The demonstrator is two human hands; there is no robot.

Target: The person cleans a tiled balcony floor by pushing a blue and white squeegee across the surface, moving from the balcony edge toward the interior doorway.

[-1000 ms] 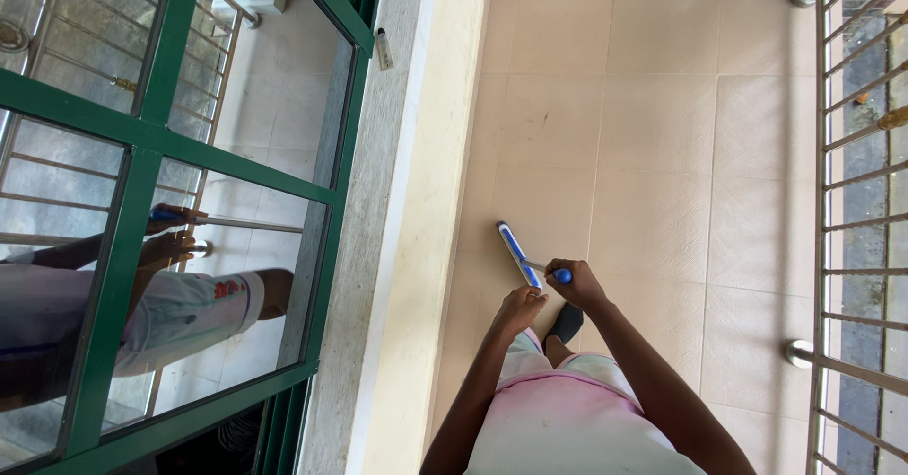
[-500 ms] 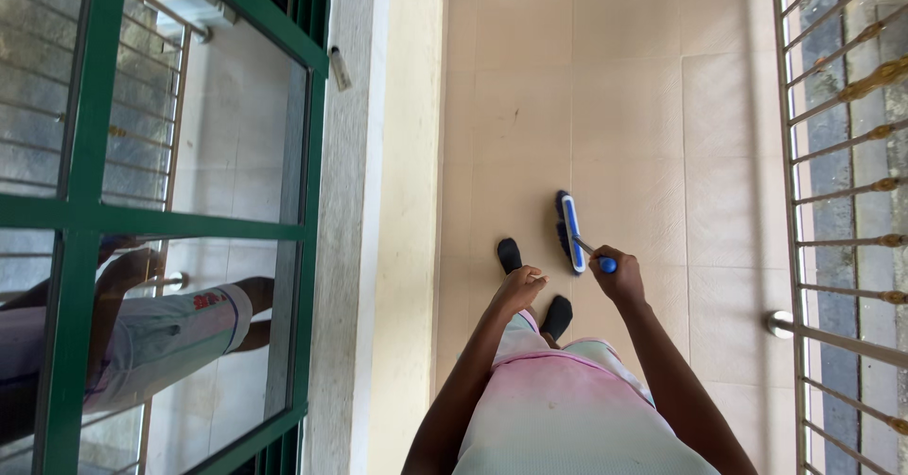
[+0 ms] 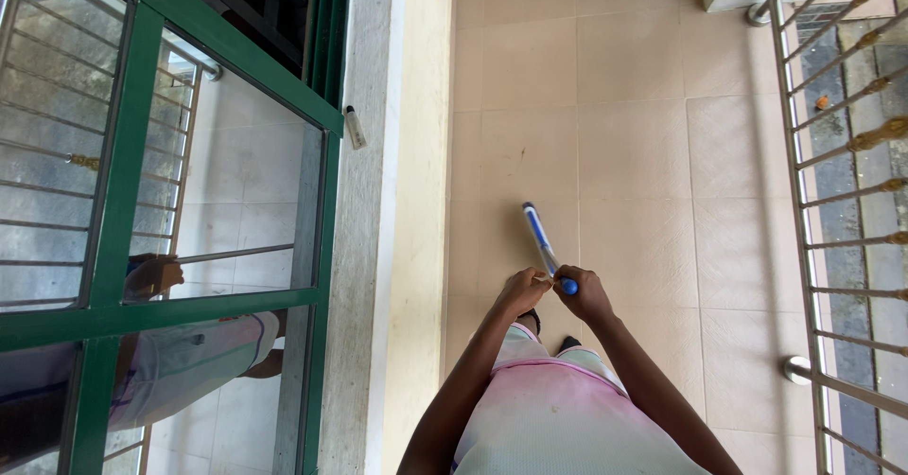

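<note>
— Tiled floor (image 3: 624, 153) is seen running up the frame between the green-framed glass door (image 3: 123, 210) on the left and the metal railing (image 3: 842, 201) on the right; what has shifted against the earlier pictures?

— Push broom (image 3: 538, 232) has been swung back; half a second ago its blue-and-white head lay further right, nearly upright in the frame, with both dark shoes showing beside it; now the head is angled up and to the left, closer to the pale sill (image 3: 416, 248) by the door, and the shoes are mostly hidden under the body; a sweeping stroke across the tiles is judged to be under way, with the strip by the sill being covered.

— And the hands?

— Both arms are reached forward and drawn together over the handle; the right hand (image 3: 584, 292) is closed around the blue handle end, which is seen poking out between thumb and fingers; the left hand (image 3: 523, 291) is curled shut just beside it on the shaft, where earlier it was held apart from the right hand; the two hands are now nearly touching.

— Anything smaller?

— A small pale latch (image 3: 355, 127) is seen on the door frame; a reflection of an arm is caught in the glass.
</note>
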